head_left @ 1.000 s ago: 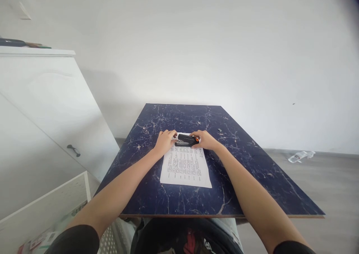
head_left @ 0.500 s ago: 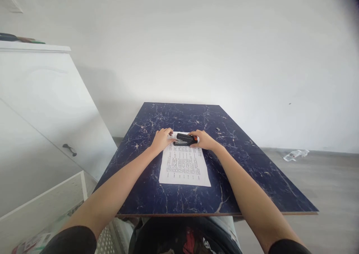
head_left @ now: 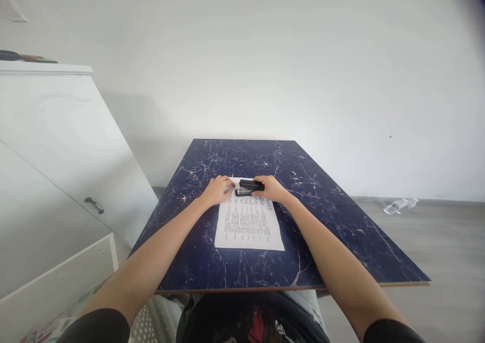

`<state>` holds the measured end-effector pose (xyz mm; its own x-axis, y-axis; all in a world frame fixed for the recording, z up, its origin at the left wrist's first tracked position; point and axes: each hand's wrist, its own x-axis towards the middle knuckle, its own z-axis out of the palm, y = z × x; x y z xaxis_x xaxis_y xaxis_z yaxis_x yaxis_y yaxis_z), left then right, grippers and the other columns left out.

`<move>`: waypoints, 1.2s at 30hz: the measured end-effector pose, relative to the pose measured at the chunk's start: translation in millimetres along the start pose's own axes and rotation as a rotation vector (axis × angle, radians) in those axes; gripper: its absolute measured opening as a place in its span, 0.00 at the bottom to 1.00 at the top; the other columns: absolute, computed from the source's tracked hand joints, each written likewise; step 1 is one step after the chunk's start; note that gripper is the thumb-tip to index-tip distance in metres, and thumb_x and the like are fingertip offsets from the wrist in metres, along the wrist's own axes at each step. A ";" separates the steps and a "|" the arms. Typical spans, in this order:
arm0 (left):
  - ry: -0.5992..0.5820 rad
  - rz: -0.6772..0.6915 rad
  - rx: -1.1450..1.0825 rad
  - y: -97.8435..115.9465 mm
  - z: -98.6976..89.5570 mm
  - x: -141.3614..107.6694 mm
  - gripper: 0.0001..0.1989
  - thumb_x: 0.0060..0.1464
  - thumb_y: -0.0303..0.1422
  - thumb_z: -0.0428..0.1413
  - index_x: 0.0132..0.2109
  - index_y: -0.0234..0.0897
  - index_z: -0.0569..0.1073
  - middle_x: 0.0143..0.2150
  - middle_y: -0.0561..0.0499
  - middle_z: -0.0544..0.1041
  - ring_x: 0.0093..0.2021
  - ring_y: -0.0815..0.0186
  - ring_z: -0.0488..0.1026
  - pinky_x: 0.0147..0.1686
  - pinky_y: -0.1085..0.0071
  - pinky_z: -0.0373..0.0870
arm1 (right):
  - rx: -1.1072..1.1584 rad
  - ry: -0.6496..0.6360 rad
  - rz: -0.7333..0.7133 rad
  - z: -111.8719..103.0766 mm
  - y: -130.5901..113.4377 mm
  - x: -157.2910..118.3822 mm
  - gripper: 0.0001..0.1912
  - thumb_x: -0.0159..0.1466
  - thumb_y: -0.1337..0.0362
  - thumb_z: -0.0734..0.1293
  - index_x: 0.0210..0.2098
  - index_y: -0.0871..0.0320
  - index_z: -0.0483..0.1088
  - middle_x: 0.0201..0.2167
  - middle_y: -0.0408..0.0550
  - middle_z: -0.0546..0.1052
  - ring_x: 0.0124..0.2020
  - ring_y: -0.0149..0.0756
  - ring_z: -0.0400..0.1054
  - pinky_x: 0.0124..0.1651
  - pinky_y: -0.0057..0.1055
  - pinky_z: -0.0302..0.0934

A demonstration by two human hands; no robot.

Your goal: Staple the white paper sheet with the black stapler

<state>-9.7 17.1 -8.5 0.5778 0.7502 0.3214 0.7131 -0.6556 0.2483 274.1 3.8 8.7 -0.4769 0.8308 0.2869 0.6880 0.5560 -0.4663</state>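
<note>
A printed sheet of paper (head_left: 248, 222) lies flat on the dark blue marbled table (head_left: 242, 158). Over its far part is a black stapler (head_left: 250, 185), its two arms apart and its front end pointing left. My right hand (head_left: 271, 187) grips the stapler's rear end, fingers wrapped around it. At the sheet's far left edge, my left hand (head_left: 217, 190) pinches a small grey strip (head_left: 229, 187) close to the stapler's front; it is too small to make out fully.
A tiny dark item (head_left: 293, 173) lies on the table to the right of the sheet. White cabinet doors with a dark handle (head_left: 94, 205) stand at the left. A clear plastic bottle (head_left: 400, 206) is on the floor at right, by the wall.
The stapler's arms have come further apart and its lower arm shows more. My left hand has drawn slightly left from it, and the grey strip now shows in its fingers.
</note>
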 end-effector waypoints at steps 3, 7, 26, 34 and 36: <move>-0.021 0.006 0.004 0.0 -3.1 -0.9 0.14 0.63 0.36 0.53 0.52 0.44 0.78 0.52 0.44 0.76 0.52 0.51 0.70 0.51 0.52 0.67 | 0.003 0.006 0.003 -2.7 3.9 -0.7 0.15 0.57 0.59 0.74 0.43 0.56 0.77 0.36 0.46 0.81 0.36 0.42 0.73 0.38 0.33 0.62; -0.056 0.028 0.003 -1.6 -4.4 -1.2 0.15 0.63 0.39 0.53 0.54 0.44 0.77 0.54 0.44 0.74 0.54 0.51 0.69 0.53 0.51 0.66 | 0.000 0.002 0.000 -4.8 4.1 -2.5 0.15 0.57 0.59 0.74 0.43 0.56 0.77 0.36 0.47 0.81 0.36 0.42 0.73 0.39 0.34 0.63; 0.044 -0.100 -0.034 -15.7 7.3 -1.6 0.15 0.68 0.30 0.45 0.54 0.39 0.74 0.51 0.44 0.72 0.53 0.55 0.69 0.54 0.55 0.66 | -0.042 -0.079 0.025 -11.6 -7.7 -0.1 0.15 0.58 0.66 0.73 0.46 0.55 0.76 0.38 0.48 0.81 0.38 0.40 0.74 0.40 0.30 0.61; 0.028 -0.089 0.007 -14.4 6.1 -3.6 0.16 0.67 0.28 0.46 0.54 0.41 0.74 0.52 0.44 0.71 0.54 0.55 0.68 0.55 0.55 0.65 | -0.094 -0.089 0.159 -62.1 41.6 -57.8 0.15 0.59 0.60 0.71 0.45 0.57 0.76 0.38 0.48 0.81 0.37 0.42 0.73 0.41 0.34 0.62; 0.022 -0.092 0.012 -14.1 5.9 -3.5 0.16 0.66 0.28 0.46 0.54 0.41 0.75 0.52 0.44 0.71 0.54 0.54 0.68 0.55 0.55 0.65 | -0.107 -0.110 0.223 -81.5 61.3 -80.3 0.17 0.59 0.57 0.70 0.46 0.57 0.75 0.40 0.51 0.81 0.39 0.45 0.74 0.41 0.36 0.63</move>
<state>-19.5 24.2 -18.5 0.5007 0.8050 0.3182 0.7676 -0.5828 0.2667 399.1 -26.8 25.2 -0.3599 0.9285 0.0919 0.8338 0.3643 -0.4148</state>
